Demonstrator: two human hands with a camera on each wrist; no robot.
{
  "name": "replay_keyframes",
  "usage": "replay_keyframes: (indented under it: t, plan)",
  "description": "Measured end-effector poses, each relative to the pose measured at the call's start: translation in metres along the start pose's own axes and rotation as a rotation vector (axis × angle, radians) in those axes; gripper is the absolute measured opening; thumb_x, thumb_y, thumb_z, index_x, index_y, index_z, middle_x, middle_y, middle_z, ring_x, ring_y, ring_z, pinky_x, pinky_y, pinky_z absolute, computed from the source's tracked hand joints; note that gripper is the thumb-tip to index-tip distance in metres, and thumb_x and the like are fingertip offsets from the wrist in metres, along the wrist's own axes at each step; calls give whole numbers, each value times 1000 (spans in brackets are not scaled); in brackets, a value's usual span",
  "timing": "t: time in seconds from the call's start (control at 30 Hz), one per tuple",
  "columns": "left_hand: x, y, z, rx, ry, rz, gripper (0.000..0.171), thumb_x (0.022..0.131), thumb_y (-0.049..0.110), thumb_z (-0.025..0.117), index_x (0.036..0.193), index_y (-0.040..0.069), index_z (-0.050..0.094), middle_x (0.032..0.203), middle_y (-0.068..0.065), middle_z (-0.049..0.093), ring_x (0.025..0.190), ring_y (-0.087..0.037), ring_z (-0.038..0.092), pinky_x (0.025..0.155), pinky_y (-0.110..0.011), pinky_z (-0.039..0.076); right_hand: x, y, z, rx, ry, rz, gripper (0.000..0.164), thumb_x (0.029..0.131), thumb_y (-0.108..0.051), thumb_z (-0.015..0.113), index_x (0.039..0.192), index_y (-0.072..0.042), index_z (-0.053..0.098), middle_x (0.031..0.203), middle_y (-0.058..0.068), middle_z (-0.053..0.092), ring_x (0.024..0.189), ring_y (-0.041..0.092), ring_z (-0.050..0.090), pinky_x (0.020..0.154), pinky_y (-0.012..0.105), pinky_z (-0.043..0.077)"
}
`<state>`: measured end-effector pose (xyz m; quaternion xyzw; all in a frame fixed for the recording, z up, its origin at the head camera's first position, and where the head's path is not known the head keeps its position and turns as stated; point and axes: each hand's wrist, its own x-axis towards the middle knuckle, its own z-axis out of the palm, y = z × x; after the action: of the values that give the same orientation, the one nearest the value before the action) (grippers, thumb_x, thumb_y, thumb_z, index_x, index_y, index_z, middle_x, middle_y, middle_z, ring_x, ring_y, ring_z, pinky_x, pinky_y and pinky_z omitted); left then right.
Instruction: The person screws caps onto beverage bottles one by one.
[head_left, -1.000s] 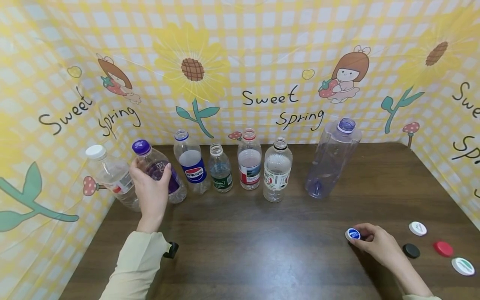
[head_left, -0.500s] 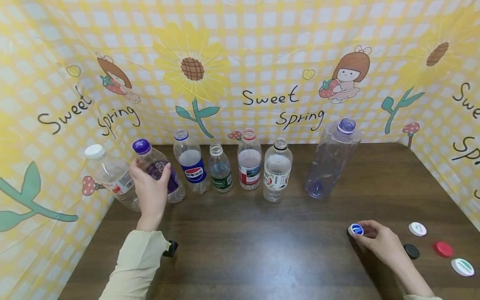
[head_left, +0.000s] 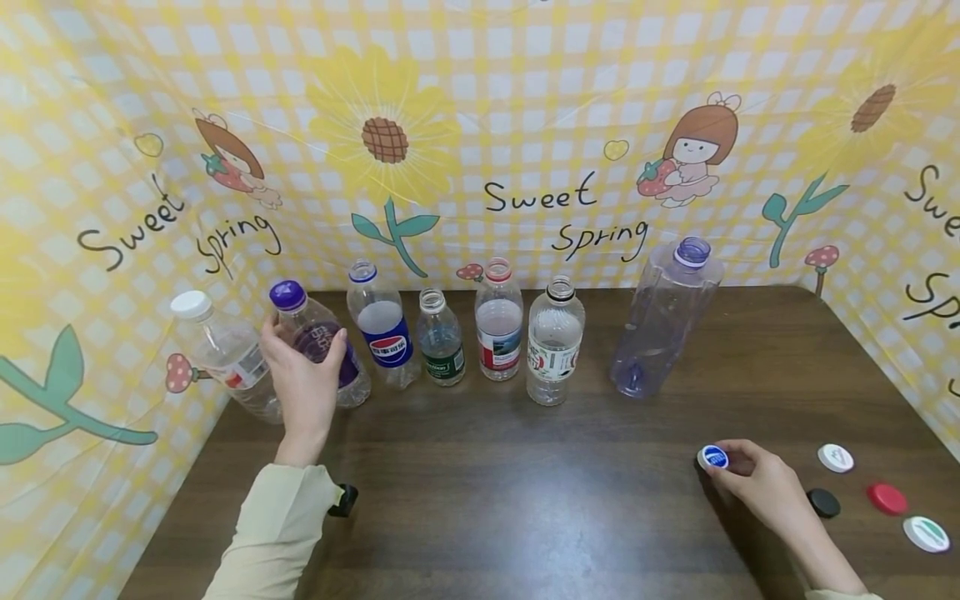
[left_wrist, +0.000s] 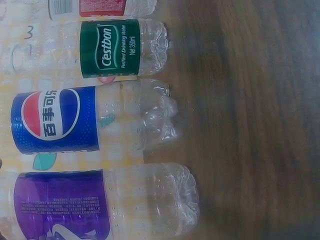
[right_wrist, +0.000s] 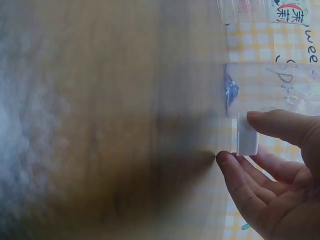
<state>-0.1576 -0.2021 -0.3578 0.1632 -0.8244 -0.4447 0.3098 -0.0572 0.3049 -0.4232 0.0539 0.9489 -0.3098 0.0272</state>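
My left hand (head_left: 303, 387) grips an upright clear bottle with a purple label (head_left: 321, 337) and a purple cap (head_left: 287, 294). That bottle's lower part (left_wrist: 145, 200) shows in the left wrist view, beside an uncapped Pepsi bottle (left_wrist: 55, 120). Over the right side of the table, my right hand (head_left: 761, 485) pinches a white bottle cap (right_wrist: 247, 135) between thumb and fingers. Its blue printed top (head_left: 714, 457) faces up and toward the head camera. A shadow lies on the wood below this hand.
Left of the held bottle stands a white-capped bottle (head_left: 232, 358). Uncapped bottles continue rightward: green-labelled (head_left: 444, 363), red-labelled (head_left: 498, 350), floral-labelled (head_left: 553, 360) and a tall purple-tinted one (head_left: 663, 325). White (head_left: 836, 457), black (head_left: 823, 502), red (head_left: 887, 498) and green-and-white (head_left: 926, 534) caps lie right.
My right hand has raised the blue-topped cap a little and shifted it slightly right. My left hand keeps its grip, and the purple-capped bottle has moved only a touch rightward.
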Motion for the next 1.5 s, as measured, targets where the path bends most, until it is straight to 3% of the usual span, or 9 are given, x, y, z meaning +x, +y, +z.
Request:
replay_keyframes:
  t: [0.17, 0.37, 0.63, 0.83, 0.97, 1.1, 1.3, 1.43, 1.5]
  plan:
    - [-6, 2, -1, -8, 28, 22, 95, 83, 36, 72, 150, 7, 11, 146, -22, 29, 137, -33, 33, 118, -46, 26, 0, 1, 0, 4, 0, -2, 38, 85, -21, 70, 112, 4, 62, 97, 22, 72, 93, 37, 68, 73, 44, 50]
    - [-15, 6, -2, -23, 89, 90, 98, 82, 41, 71, 151, 9, 10, 154, -17, 20, 144, -27, 23, 121, -43, 20, 0, 1, 0, 6, -18, 13, 39, 85, -21, 70, 113, 4, 61, 95, 22, 72, 91, 36, 69, 68, 35, 49]
    - [-26, 14, 3, -56, 290, 479, 83, 82, 53, 65, 139, 6, 26, 148, -25, 25, 142, -34, 22, 119, -48, 19, 2, -1, -2, 9, -12, 16, 41, 87, -23, 69, 116, 4, 60, 97, 22, 72, 91, 34, 69, 68, 34, 49]
    - [-29, 33, 8, -87, 232, 646, 63, 86, 37, 67, 131, 5, 36, 139, -22, 36, 134, -37, 31, 117, -48, 22, 3, -2, -4, 10, 8, 10, 41, 87, -24, 68, 117, 3, 60, 96, 20, 73, 84, 19, 69, 69, 32, 47]
    - [-28, 45, 12, -14, 115, 619, 60, 87, 18, 68, 134, -1, 37, 139, -25, 39, 132, -39, 35, 115, -47, 29, 2, -4, -4, 18, 15, 9, 41, 87, -25, 69, 116, 2, 61, 97, 20, 72, 78, 5, 65, 69, 31, 47]
    - [-23, 56, 20, 56, 1, 531, 65, 91, 19, 64, 141, -5, 30, 143, -27, 33, 135, -39, 33, 114, -48, 32, 0, -7, -4, 28, 15, 13, 41, 88, -27, 67, 116, 2, 61, 100, 21, 71, 79, 7, 65, 67, 28, 46]
    - [-18, 66, 29, 100, -148, 301, 79, 93, 28, 61, 149, -3, 14, 153, -26, 18, 142, -38, 22, 116, -50, 29, -1, -12, -4, 50, 40, -15, 39, 89, -26, 66, 118, 1, 61, 102, 22, 71, 79, 3, 66, 65, 23, 48]
    - [-15, 66, 31, 89, -190, 168, 82, 95, 30, 57, 151, -1, 6, 156, -23, 12, 145, -37, 15, 118, -51, 24, -2, -18, -5, 74, 52, -32, 38, 90, -26, 65, 118, -2, 61, 104, 21, 71, 78, -5, 63, 64, 19, 49]
    - [-14, 66, 32, 85, -200, 134, 82, 96, 31, 55, 152, 0, 4, 157, -22, 10, 146, -37, 13, 118, -51, 22, -2, -22, -6, 81, 51, -38, 38, 90, -26, 65, 118, -2, 61, 105, 21, 70, 79, 1, 66, 64, 19, 49]
